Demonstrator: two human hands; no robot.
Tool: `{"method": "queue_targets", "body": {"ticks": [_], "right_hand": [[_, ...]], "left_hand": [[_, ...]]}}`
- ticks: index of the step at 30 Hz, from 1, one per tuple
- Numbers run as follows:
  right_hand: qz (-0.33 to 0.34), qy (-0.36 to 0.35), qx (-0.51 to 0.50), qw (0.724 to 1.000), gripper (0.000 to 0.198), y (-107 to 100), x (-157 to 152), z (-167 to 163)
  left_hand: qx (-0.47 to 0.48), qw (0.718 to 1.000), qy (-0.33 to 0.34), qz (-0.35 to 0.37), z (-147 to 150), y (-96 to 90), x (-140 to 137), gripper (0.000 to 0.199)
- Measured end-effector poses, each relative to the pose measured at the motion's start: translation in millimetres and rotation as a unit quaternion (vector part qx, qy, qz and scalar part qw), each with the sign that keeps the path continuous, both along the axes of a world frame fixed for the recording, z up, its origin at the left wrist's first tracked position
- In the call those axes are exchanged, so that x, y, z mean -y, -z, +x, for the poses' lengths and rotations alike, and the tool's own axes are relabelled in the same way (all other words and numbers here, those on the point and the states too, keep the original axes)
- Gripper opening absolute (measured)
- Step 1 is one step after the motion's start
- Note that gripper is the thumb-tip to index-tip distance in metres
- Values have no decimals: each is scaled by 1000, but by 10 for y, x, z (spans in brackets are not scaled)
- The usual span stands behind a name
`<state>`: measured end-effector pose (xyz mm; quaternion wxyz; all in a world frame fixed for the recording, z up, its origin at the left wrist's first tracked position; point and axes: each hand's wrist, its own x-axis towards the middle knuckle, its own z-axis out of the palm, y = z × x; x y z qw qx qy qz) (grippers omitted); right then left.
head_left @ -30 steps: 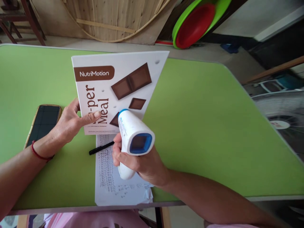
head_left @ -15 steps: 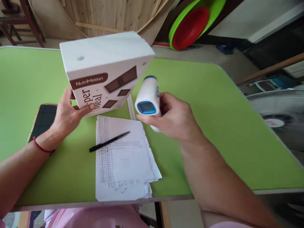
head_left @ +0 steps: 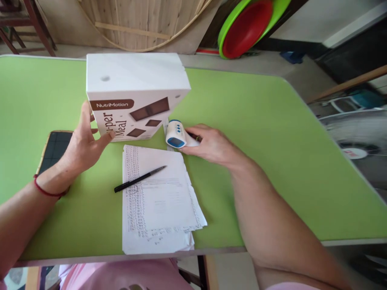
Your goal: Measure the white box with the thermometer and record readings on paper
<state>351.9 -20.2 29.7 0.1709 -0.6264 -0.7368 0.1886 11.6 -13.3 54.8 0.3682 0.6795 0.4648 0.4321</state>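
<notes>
My left hand [head_left: 83, 147] grips the lower left edge of a white NutriMotion box [head_left: 139, 76], its thumb on the printed front. The box is upright, its front turned to me; whether its base rests on the table I cannot tell. My right hand [head_left: 211, 145] is closed around the handle of a white and blue infrared thermometer [head_left: 175, 133]. The thermometer lies over to its side, low by the table, its screen end toward me. Below both hands are written sheets of paper [head_left: 163, 209] with a black pen [head_left: 140, 179] across them.
The green table [head_left: 256, 161] spreads under everything. A dark phone [head_left: 56, 149] in a yellowish case lies beside my left wrist. A fan [head_left: 359, 141] stands beyond the right edge. Behind the table are red and green basins [head_left: 248, 30] and a wooden chair [head_left: 32, 24].
My right hand has lowered the thermometer toward the table and tipped it to its side. The box has come down and stands straighter, still in my left hand.
</notes>
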Motion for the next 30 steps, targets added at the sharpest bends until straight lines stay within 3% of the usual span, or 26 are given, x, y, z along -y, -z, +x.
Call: {"method": "queue_targets", "body": {"ticks": [2, 3, 5, 8, 10, 13, 16, 20, 26, 28, 30], "right_hand": [[2, -14, -8, 1000, 37, 2, -1, 19], [2, -20, -11, 1000, 38, 2, -3, 32], [-3, -27, -10, 1000, 40, 4, -8, 61], [-7, -32, 12, 999, 42, 1, 6, 95], [36, -26, 34, 998, 48, -40, 50, 83], [168, -26, 55, 984, 53, -190, 178, -37], [238, -105, 45, 964, 28, -363, 349, -266], [173, -237, 62, 954, 17, -426, 515, -536], [119, -287, 117, 943, 19, -331, 550, -646], [113, -290, 135, 941, 23, -310, 559, -678], [119, -302, 150, 934, 26, -291, 572, -716]], "left_hand": [[-133, 990, 12, 33, -121, -75, 141, 72], [-224, 973, 28, 54, -206, -110, 240, 81], [-388, 914, 58, 101, -412, -158, 472, 95], [-501, 855, 43, 124, -739, -150, 795, 105], [-517, 851, -8, 95, -905, -97, 930, 102], [-504, 861, -58, 38, -1007, 12, 1004, 101], [-442, 894, -64, 36, -975, 97, 975, 103], [-403, 911, -62, 57, -954, 152, 812, 113], [-381, 920, -63, 72, -1003, 158, 534, 120], [-398, 909, -69, 101, -923, 89, 541, 116], [-438, 882, -67, 164, -782, -4, 595, 112]]}}
